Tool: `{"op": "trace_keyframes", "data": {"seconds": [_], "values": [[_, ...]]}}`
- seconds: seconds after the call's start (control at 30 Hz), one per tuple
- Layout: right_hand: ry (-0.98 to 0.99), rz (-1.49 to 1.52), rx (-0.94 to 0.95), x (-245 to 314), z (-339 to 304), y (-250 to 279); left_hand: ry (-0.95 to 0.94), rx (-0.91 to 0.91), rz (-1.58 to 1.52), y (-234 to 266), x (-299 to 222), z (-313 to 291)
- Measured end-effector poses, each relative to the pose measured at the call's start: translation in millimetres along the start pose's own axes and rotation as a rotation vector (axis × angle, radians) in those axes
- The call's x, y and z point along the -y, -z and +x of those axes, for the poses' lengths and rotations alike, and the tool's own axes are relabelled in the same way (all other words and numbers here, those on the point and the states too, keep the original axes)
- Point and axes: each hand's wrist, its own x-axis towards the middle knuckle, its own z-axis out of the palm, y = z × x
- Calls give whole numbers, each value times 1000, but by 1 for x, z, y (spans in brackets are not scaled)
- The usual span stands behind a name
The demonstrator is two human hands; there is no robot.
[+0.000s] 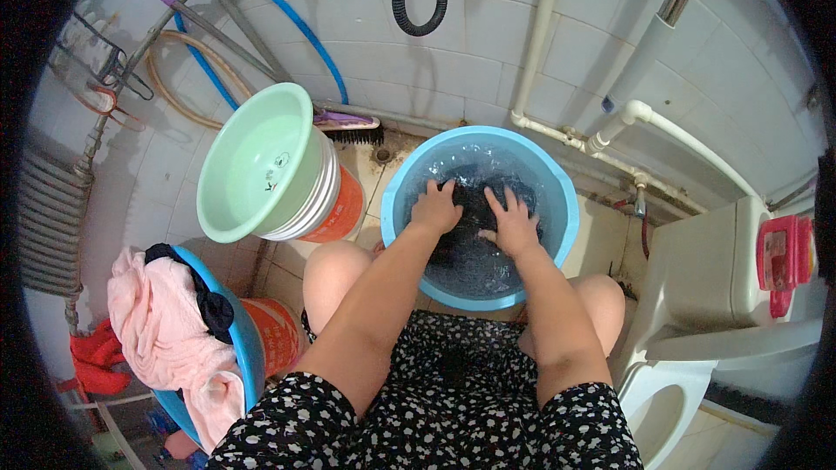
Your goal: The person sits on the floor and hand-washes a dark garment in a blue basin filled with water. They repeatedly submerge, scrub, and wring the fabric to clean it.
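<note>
A light blue basin of water stands between my knees. Dark, wet cloth lies in it, partly under the water, and its kind does not show. My left hand rests on the cloth's left side with fingers apart. On the right side, my right hand touches the same cloth, fingers spread and thumb pointing inward. Neither hand visibly grips a fold, though some fingertips are down in the water.
Left of the basin, a pale green basin sits on a white-and-orange bucket. A blue tub nearer me holds pink cloth. A brush lies by the wall. At right stands a toilet; pipes run behind.
</note>
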Motion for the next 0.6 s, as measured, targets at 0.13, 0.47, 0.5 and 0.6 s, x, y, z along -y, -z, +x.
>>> {"op": "trace_keyframes", "data": {"seconds": [0.13,0.47,0.5,0.6], "values": [[-113,117,-30,-14,8,-17,3,141,25,-4,-2,0],[575,643,-565,39,-43,74,57,322,-1741,28,-13,8],[632,639,-554,43,-49,79,36,352,-1787,37,-15,2],[759,595,-572,48,-57,84,-111,363,-1885,66,-34,-24]]}}
